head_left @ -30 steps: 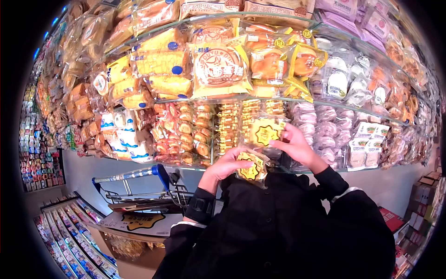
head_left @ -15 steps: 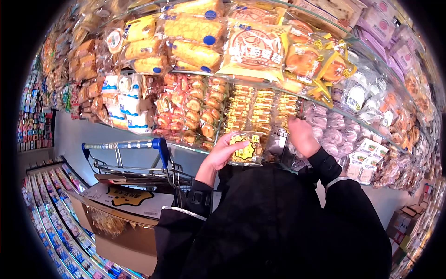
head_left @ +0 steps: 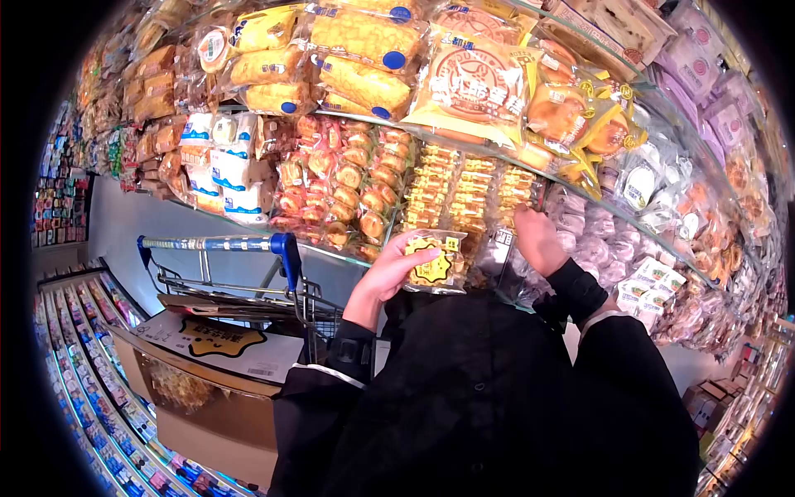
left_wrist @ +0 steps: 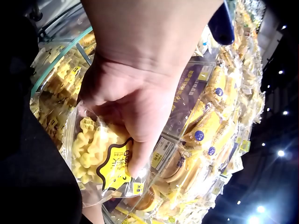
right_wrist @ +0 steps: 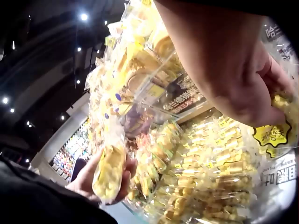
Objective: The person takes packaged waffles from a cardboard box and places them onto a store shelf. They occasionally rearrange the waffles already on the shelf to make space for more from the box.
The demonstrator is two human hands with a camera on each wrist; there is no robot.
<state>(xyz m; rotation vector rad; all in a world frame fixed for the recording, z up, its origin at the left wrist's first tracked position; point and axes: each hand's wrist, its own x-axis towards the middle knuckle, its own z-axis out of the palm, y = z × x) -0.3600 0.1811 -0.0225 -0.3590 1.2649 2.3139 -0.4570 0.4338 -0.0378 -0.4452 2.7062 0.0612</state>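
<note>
My left hand (head_left: 385,273) pinches a clear packet of waffles (head_left: 436,263) between thumb and fingers, in front of the shelf. The left wrist view shows wavy yellow pieces inside and a black-edged yellow star label (left_wrist: 114,165), with the thumb along its edge. At the right end of the standing rows of waffle packets (head_left: 429,195) is my right hand (head_left: 540,240), reaching low into the shelf. In the right wrist view its thumb and fingers grip another waffle packet with the same yellow label (right_wrist: 272,136); its fingertips are partly hidden.
Purple-wrapped buns (head_left: 592,236) fill the section to the right, small pastries (head_left: 352,182) the one to the left. Bagged cakes (head_left: 476,79) stand on the glass shelf above. A blue-handled cart (head_left: 215,243) and an open carton (head_left: 211,364) stand at lower left.
The right hand moved from a packet held beside the left hand to the right end of the waffle rows. The left hand keeps its packet, slightly further left. The view has turned.
</note>
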